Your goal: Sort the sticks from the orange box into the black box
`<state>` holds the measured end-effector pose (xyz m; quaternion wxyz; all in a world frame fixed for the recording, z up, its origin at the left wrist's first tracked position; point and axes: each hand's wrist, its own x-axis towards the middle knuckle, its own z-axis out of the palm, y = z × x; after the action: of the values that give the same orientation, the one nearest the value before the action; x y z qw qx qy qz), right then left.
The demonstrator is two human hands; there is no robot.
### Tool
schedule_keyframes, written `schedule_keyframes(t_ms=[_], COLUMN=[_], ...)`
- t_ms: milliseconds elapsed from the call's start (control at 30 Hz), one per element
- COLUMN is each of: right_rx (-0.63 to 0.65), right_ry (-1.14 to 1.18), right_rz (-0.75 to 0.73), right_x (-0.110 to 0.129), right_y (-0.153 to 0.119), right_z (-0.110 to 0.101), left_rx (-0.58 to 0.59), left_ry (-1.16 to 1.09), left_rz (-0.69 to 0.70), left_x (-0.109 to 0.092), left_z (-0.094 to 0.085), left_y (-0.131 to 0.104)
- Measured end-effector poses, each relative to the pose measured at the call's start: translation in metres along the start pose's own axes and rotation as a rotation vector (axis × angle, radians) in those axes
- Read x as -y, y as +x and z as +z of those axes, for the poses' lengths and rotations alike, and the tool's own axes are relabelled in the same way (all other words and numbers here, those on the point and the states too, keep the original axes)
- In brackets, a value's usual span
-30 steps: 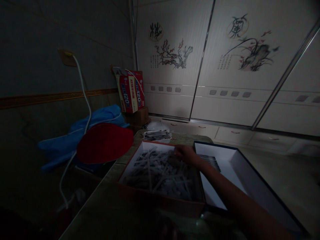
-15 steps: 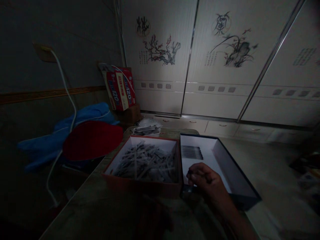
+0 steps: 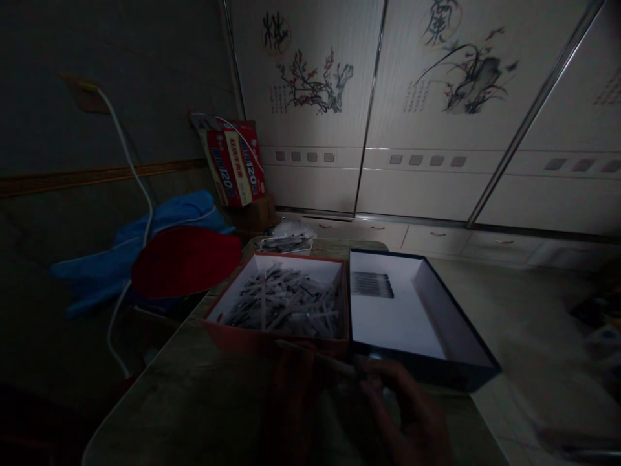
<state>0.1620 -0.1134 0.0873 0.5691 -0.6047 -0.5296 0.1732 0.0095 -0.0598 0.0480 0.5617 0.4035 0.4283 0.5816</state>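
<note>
A slim pale pen [image 3: 330,362] with a dark end slants across in front of the boxes. My right hand [image 3: 407,401] is closed, pinching its dark end between thumb and fingers. Low in the frame, my left hand [image 3: 294,382] seems closed around the pen's paler part, though deep shadow blurs its fingers. Just beyond stands an orange-red box [image 3: 218,330], holding a jumbled heap of translucent pens or pen parts [image 3: 286,301]. Beside it, a dark-edged box with a white inside [image 3: 402,330] carries a neat row of dark-tipped pens [image 3: 372,285] at its left.
Both boxes rest on a table [image 3: 169,395]. Behind them lies a clear bag with more pens [image 3: 286,239]. Left of the table are a red round object [image 3: 187,262], blue cloth [image 3: 165,220] and a white cable [image 3: 129,149]. A red carton [image 3: 237,165] stands near the sliding doors [image 3: 310,188].
My right hand has moved from over the dark-edged box down and left to my left hand. The pen now shows between the two hands. The view has shifted slightly.
</note>
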Motion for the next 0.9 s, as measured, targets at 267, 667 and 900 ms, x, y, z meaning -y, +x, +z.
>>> schedule_keyframes(t_ms=[267, 667, 900], right_rx=[0.072, 0.053, 0.067], right_ry=[-0.083, 0.013, -0.065], right_rz=[-0.043, 0.158, 0.033], right_x=[-0.013, -0.016, -0.014], right_y=[0.004, -0.007, -0.007], right_z=[0.0, 0.01, 0.01], left_rx=[-0.059, -0.026, -0.071], left_ry=[0.009, 0.019, 0.002], left_rz=[-0.096, -0.162, -0.156], left_x=[-0.015, -0.02, -0.028], left_z=[0.016, 0.022, 0.022], left_y=[-0.001, -0.005, -0.006])
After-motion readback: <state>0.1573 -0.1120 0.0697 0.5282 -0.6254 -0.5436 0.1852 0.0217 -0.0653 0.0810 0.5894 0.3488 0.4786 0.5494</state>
